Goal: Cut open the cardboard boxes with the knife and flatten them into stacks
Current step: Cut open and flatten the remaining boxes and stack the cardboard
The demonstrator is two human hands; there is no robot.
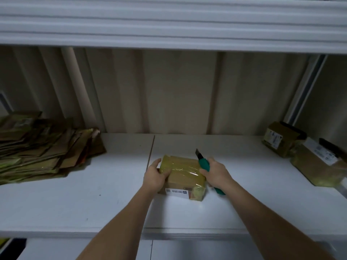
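Centrally on the white shelf surface (112, 203) sits a small brown cardboard box wrapped in glossy yellowish tape (183, 173), a white label on its near side. Left hand (155, 177) grips its left end; right hand (216, 172), touching the right edge, clasps a green-handled utility knife (204, 165), blade pointing away.

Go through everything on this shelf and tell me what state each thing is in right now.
taped box: sealed, uncut, held at both ends
knife: blade out, pointing away
left hand: grips the box
right hand: grips the knife
flattened cardboard pile: stacked at left
two boxes at right: not flattened
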